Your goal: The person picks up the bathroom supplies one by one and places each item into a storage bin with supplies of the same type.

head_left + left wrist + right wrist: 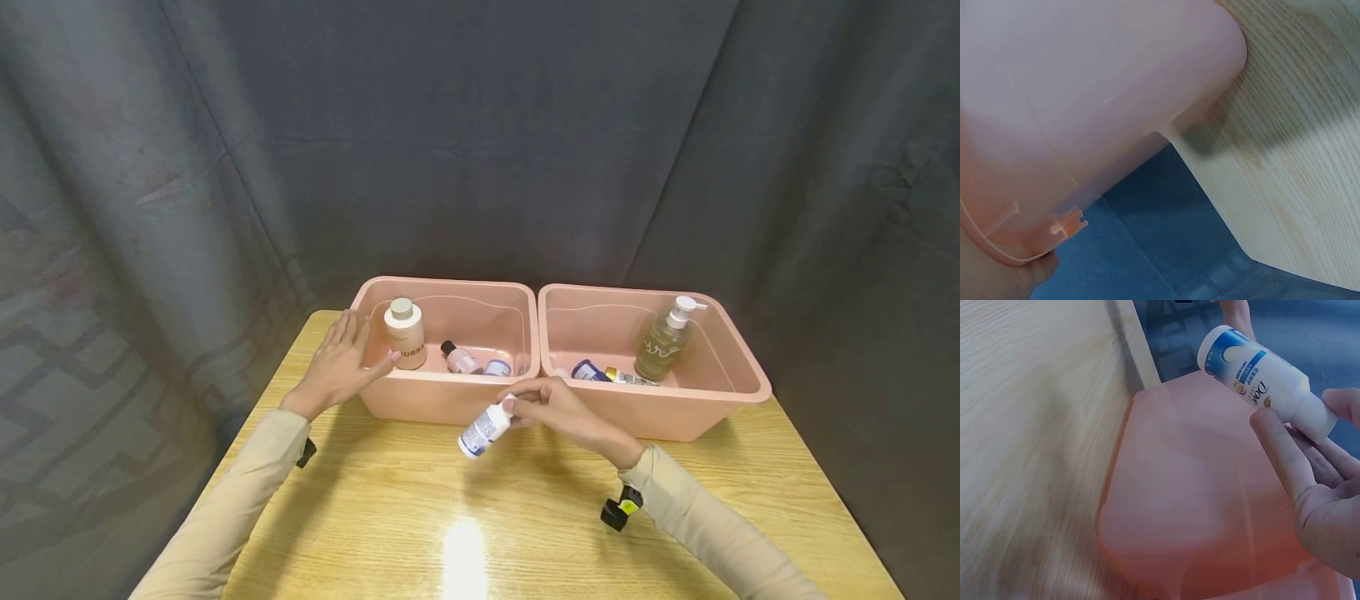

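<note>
My right hand (546, 406) pinches a small white bottle with a blue label (484, 430) by its cap end, holding it tilted above the table in front of the two pink bins. The right wrist view shows the same bottle (1260, 376) between my fingertips (1275, 450), over the wall of the left bin (1197, 512). My left hand (341, 362) lies flat, fingers straight, on the left front corner of the left pink bin (442, 400), thumb at the rim. Inside that bin stand a cream bottle (405, 333) and two small bottles (461, 358).
The right pink bin (660, 412) holds a pump bottle (663, 340) and small tubes (600, 372). Both bins sit at the back of a wooden table (487, 517). A dark curtain hangs behind. The left wrist view shows the bin's corner (1085, 125) near the table edge (1222, 206).
</note>
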The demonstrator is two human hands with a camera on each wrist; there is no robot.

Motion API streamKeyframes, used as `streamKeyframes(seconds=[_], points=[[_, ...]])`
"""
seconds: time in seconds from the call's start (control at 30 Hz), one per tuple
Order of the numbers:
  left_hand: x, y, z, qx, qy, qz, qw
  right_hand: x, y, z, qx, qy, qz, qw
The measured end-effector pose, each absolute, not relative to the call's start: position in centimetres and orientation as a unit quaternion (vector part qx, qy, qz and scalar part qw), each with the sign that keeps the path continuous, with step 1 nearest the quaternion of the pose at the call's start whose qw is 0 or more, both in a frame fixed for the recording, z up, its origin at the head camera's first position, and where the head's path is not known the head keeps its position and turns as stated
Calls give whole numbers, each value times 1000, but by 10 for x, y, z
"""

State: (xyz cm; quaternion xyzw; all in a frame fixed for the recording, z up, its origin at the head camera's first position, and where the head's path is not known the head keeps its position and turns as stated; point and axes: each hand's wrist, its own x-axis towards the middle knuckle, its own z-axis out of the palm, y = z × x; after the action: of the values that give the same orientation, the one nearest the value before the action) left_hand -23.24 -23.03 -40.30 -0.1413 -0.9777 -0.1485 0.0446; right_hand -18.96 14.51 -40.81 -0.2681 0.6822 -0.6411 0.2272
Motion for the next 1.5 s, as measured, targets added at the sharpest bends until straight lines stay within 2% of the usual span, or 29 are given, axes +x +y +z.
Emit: streamKeyframes(seconds=[0.47,0.93,1.5], points=[[-232,-230,-402,-140,-978,-148,38,-194,139,-389,-248,691,-648,205],[-231,-230,-403,-140,-978,-150,38,-202,140,-368,-272,702,-627,199],[-232,-230,-402,-140,-977,-155,44,-216,135,-346,-234,706,-652,147]])
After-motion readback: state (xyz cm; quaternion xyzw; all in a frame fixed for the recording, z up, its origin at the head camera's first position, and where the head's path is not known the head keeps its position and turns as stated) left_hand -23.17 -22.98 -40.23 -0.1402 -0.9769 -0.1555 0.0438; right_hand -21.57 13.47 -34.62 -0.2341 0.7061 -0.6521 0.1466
